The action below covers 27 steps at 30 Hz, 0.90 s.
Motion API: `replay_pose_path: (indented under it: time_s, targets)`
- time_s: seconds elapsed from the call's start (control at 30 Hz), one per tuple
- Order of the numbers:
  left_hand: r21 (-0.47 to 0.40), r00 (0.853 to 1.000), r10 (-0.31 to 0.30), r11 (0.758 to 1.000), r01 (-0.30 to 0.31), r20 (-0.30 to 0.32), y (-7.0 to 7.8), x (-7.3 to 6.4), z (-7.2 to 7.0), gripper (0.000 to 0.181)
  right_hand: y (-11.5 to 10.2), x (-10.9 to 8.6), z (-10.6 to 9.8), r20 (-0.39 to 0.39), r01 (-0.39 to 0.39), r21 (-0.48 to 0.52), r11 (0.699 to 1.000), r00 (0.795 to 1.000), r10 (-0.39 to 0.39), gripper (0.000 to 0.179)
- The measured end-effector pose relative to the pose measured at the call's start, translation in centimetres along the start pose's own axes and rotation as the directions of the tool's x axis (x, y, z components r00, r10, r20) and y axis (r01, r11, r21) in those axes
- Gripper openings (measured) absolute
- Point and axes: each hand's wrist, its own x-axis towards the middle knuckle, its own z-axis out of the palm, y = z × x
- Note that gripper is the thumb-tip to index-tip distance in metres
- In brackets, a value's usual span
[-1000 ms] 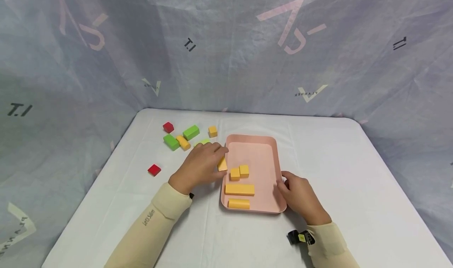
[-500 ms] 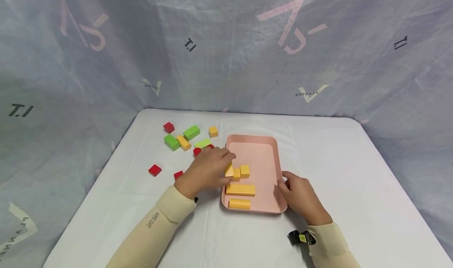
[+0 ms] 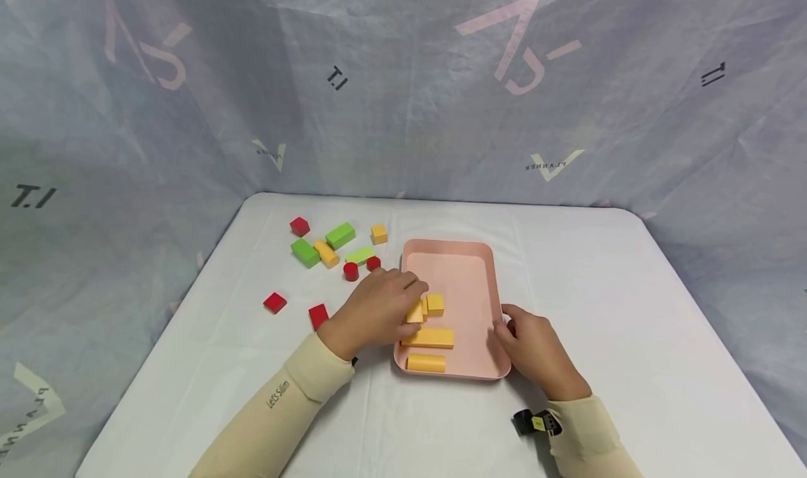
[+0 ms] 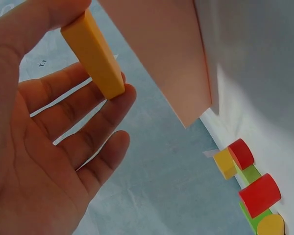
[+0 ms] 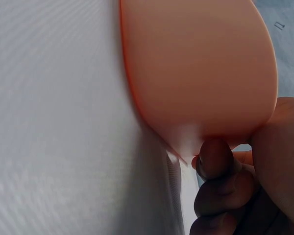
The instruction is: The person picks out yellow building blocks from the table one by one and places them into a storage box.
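Between thumb and fingertips, my left hand [image 3: 378, 306] pinches a yellow rectangular block [image 4: 94, 54] over the left side of a pink tray [image 3: 463, 268]. My right hand [image 3: 536, 345] grips the tray's right wall, thumb on the inner side and fingers outside, as the right wrist view shows at the tray wall [image 5: 201, 63]. Inside the tray lie a yellow cube [image 3: 435, 304], a long yellow block [image 3: 431, 338] and a yellow half-round block [image 3: 426, 363]. Another yellow cube is mostly hidden behind the held block.
Left of the tray are green blocks [image 3: 305, 252], a yellow cylinder [image 3: 326, 254], a yellow cube [image 3: 379, 234], red cylinders [image 3: 350, 271], a red cube [image 3: 299, 226] and flat red blocks [image 3: 274, 303]. A grey printed curtain [image 3: 403, 113] stands behind the white table [image 3: 599, 289].
My left hand has carried the yellow block rightward from the tray's left rim to over its inside, uncovering red pieces on the table. The right hand stays on the tray wall.
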Motion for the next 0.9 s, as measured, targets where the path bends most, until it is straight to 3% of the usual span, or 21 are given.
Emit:
replay_pose_path:
  time_s: [0.23,0.43,0.67,0.9]
  targets:
    - [-0.012,0.998,0.054,0.998,-0.054,0.017,0.8,0.2,0.2,0.046,0.0,-0.1,-0.1,-0.010,0.013,-0.005,1.000,1.000,-0.013,0.027]
    - [-0.022,0.993,0.120,0.993,-0.120,-0.020,1.6,0.3,0.9,0.041,-0.1,0.0,-0.1,-0.005,0.006,0.004,1.000,1.000,-0.006,0.027]
    - [-0.039,0.993,0.115,0.993,-0.115,-0.006,2.1,0.4,1.1,0.039,-0.1,0.1,-0.2,0.003,-0.002,0.009,1.000,1.000,0.002,0.032]
    - [-0.051,0.990,0.140,0.989,-0.140,-0.005,2.4,0.3,1.7,0.043,-0.2,0.1,-0.1,0.005,-0.004,0.003,1.000,1.000,0.004,0.025]
